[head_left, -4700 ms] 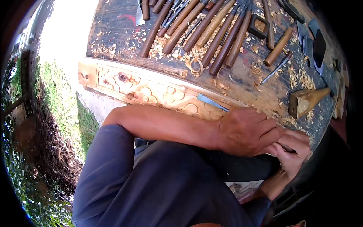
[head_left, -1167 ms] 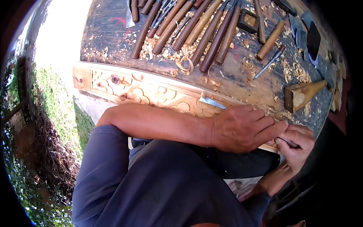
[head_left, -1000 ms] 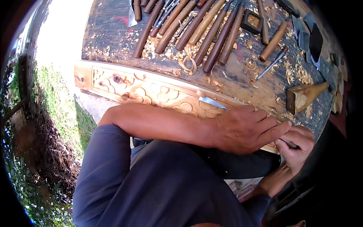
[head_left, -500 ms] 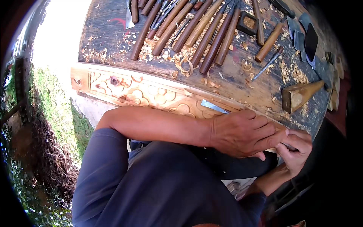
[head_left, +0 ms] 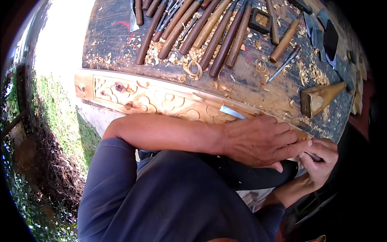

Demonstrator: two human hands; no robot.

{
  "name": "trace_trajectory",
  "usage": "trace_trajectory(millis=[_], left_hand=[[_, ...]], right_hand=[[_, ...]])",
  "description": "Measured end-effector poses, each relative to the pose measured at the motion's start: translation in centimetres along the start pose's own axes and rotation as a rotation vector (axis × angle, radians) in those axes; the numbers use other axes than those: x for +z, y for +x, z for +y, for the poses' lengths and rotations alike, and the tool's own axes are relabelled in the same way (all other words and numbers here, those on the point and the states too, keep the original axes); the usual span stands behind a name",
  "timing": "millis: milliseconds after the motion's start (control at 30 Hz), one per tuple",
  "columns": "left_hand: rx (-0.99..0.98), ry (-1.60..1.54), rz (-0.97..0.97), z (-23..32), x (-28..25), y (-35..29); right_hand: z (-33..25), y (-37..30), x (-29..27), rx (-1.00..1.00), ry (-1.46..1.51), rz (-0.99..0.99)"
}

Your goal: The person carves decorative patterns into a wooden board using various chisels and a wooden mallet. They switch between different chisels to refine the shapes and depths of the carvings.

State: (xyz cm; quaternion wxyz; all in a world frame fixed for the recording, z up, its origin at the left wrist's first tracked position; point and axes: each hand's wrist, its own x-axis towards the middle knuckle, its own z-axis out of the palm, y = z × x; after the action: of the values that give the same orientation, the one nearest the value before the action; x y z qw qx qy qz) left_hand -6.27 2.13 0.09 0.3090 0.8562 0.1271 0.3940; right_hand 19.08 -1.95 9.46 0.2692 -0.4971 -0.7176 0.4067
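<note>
Left hand [head_left: 260, 141] lies over the carved panel [head_left: 167, 101] along the worktop's [head_left: 250, 86] near edge, its grip unclear; right hand [head_left: 324, 163] pinches a greyish tool [head_left: 315, 157]; steady, light pressure seems wise.

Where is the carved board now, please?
In the head view, the carved board runs from the left side along the near edge of the workbench, passing beneath the left hand.

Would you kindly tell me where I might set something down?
The barest patch of bench is upper left, between its left edge and the flat blade. A smaller one, not fully bare, lies between the tool handles, slender tool and carved board. It is crowded among those handles and around the dark flat pieces.
</note>
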Motion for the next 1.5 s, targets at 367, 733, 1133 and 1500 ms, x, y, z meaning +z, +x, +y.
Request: trace_trajectory(millis=[367, 733, 1133, 1500], left_hand=[[-0.057, 0.084, 0.032, 0.1, 0.1, -0.1], [-0.100, 0.163, 0.092, 0.1, 0.3, -0.4], [-0.113, 0.219, 0.141, 0.3, 0.2, -0.5], [-0.134, 0.261, 0.240, 0.3, 0.5, -0.7]], right_hand=[[-1.3, 1.3, 0.7, 0.080, -0.037, 0.003], [-0.9, 1.9, 1.5, 0.062, -0.013, 0.003], [-0.9, 1.9, 1.5, 0.005, -0.040, -0.055], [-0.8, 2.7, 2.8, -0.013, -0.076, 0.018]])
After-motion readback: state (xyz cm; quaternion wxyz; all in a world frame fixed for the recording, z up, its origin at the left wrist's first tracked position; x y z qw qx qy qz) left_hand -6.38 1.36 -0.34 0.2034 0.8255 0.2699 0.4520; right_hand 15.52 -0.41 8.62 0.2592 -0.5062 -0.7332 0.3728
